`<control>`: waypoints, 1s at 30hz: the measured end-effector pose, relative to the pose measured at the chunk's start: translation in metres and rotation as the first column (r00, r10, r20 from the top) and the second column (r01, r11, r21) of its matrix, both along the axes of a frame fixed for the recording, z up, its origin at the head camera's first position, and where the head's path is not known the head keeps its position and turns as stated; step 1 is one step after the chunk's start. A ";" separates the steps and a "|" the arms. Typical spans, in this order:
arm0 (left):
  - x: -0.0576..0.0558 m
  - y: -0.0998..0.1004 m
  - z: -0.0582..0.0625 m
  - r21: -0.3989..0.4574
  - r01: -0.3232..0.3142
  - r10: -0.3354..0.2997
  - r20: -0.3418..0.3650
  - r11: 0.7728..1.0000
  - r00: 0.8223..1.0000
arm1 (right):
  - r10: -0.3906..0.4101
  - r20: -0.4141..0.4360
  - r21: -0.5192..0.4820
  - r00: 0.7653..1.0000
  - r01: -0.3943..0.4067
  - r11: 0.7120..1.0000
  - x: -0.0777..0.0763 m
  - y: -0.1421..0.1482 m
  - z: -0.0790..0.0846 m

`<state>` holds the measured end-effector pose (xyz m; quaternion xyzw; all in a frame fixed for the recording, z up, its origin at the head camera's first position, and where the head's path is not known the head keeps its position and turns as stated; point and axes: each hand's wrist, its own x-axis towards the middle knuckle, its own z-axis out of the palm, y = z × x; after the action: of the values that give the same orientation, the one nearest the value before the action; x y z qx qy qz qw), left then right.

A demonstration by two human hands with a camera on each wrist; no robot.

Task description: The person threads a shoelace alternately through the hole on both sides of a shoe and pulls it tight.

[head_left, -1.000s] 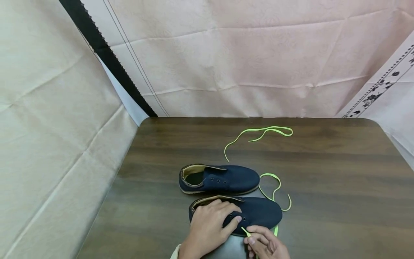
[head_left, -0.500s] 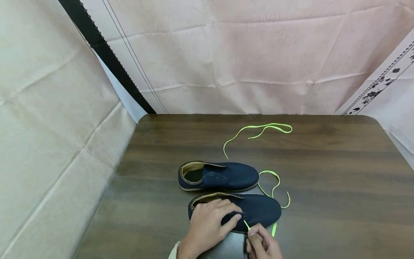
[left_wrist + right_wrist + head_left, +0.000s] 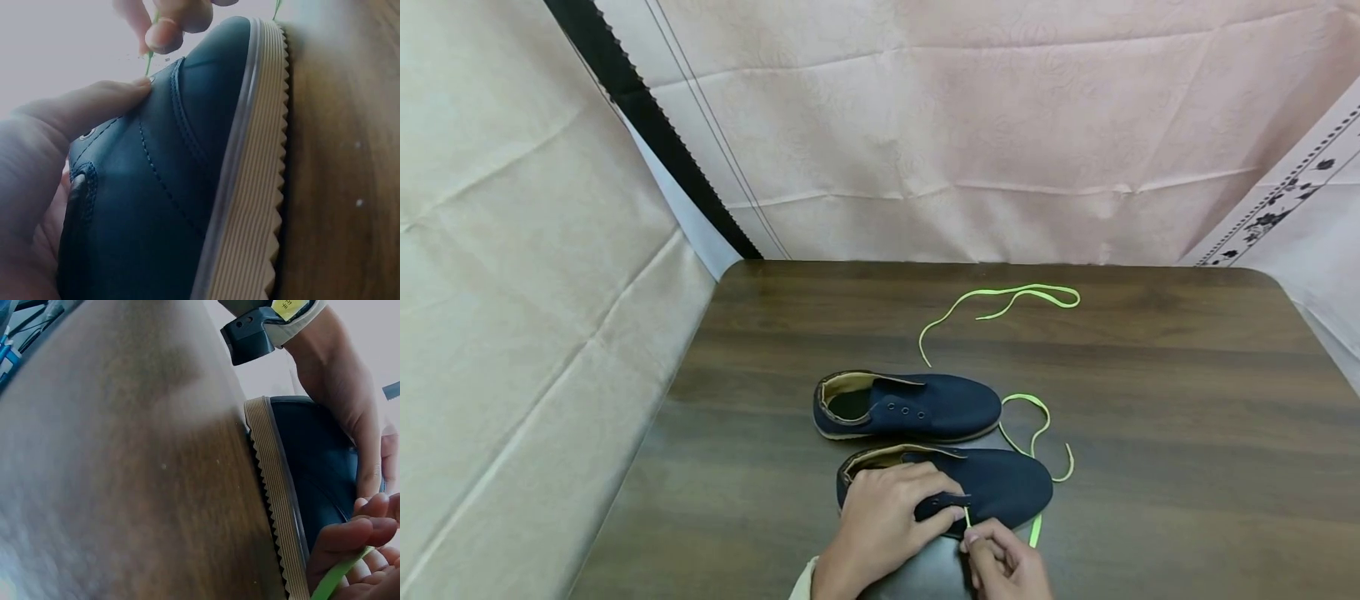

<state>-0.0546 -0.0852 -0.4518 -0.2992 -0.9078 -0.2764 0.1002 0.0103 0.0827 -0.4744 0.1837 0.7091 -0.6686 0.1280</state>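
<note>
The nearer navy shoe [image 3: 1011, 483] stands on the table, toe to the right. My left hand [image 3: 887, 521] grips its lacing flap, with the thumb [image 3: 94, 103] along the outer side beside an eyelet and the fingers reaching over the opening. At the flap's front eyelet, my right hand [image 3: 1007, 562] pinches a neon-green shoelace [image 3: 967, 517] close to its end, and the tip meets the eyelet. More of that flat green lace [image 3: 337, 575] runs through the right palm in the right wrist view. Fingers and flap hide part of the shoe's opening.
Behind it stands a matching navy shoe [image 3: 951, 408] with bare eyelets. Another green shoelace [image 3: 1000, 293] lies looped near the back of the wooden table [image 3: 737, 467]. A green lace length [image 3: 1041, 425] curls beyond the toes. Cloth sheets [image 3: 925, 125] hang behind.
My right hand has moved slightly left and up, bringing the lace tip from beside the shoe to the front eyelet. The left hand keeps its hold on the flap.
</note>
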 end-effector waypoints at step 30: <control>0.000 0.002 -0.005 0.057 0.030 -0.023 -0.121 0.998 0.992 | -0.051 -0.091 0.025 0.995 0.053 0.998 0.003 -0.004 -0.002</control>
<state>-0.0541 -0.0832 -0.4567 -0.3241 -0.8875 -0.2859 0.1598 0.0130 0.0782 -0.4760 0.1734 0.7183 -0.6694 0.0760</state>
